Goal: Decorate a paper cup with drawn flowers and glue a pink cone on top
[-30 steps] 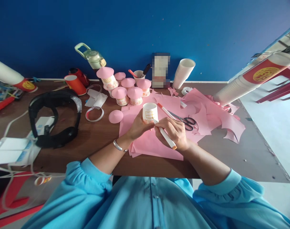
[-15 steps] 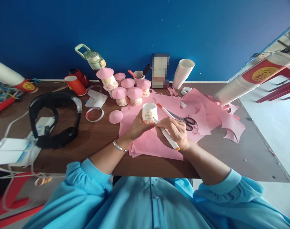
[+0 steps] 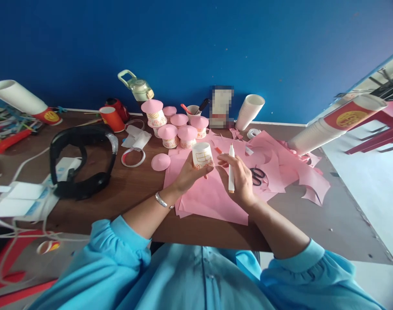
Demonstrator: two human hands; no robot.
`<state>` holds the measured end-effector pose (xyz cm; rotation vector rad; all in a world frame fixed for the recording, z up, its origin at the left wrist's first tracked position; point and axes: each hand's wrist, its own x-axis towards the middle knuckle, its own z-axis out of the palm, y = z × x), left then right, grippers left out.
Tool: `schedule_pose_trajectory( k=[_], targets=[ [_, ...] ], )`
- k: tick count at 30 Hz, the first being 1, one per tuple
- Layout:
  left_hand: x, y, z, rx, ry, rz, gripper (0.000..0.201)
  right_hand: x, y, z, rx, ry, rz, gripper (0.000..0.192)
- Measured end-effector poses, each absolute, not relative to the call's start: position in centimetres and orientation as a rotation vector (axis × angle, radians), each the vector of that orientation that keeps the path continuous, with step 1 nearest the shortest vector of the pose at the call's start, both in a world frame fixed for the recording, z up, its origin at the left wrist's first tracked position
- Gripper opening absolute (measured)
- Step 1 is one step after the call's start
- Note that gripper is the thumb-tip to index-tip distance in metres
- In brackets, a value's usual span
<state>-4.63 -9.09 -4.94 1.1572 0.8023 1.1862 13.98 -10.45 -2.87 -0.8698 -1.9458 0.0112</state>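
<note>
Cups with pink paper caps (image 3: 179,129) stand finished in a cluster just behind the paper cup (image 3: 202,156) in hand, which bears orange line-work on its wall but no cap, so I judge its drawing part done and its capping still to come; a loose pink cone (image 3: 160,161) lies left of it. Left hand (image 3: 190,172) wraps the cup from below, lifted over the pink paper (image 3: 212,196); right hand (image 3: 240,181), just right of the cup, closes on a marker (image 3: 231,172) held upright, tip off the wall.
</note>
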Motion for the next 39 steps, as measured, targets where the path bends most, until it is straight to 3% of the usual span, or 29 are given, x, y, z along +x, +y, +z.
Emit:
schedule_pose_trajectory(
  k=[6, 14, 22, 27, 31, 39],
  targets=[
    [-4.4, -9.3, -4.5, 1.055, 0.725, 1.240, 0.042, 13.2, -10.2, -3.8, -0.925, -1.994, 0.070, 0.042],
    [-4.8, -8.6, -5.3, 0.973, 0.654, 1.177, 0.049, 13.9, -8.9, -4.7, -1.015, -1.882, 0.287, 0.037],
    [-5.2, -9.0, -4.9, 1.114, 0.956, 1.178, 0.067, 14.0, -8.7, -5.6, -1.031, -1.789, 0.573, 0.043],
    [-4.8, -9.1, -4.9, 1.312, 0.985, 1.209, 0.068, 13.5, -9.1, -5.8, -0.974, -1.714, 0.777, 0.039],
    [-4.6, -9.1, -5.3, 1.271, 0.917, 1.141, 0.070, 13.1, -9.5, -5.7, -1.030, -1.726, 0.714, 0.039],
    [-5.0, -8.5, -6.4, 1.515, 1.234, 1.317, 0.075, 13.2, -9.7, -5.3, -1.029, -1.748, 0.659, 0.030]
  ],
)
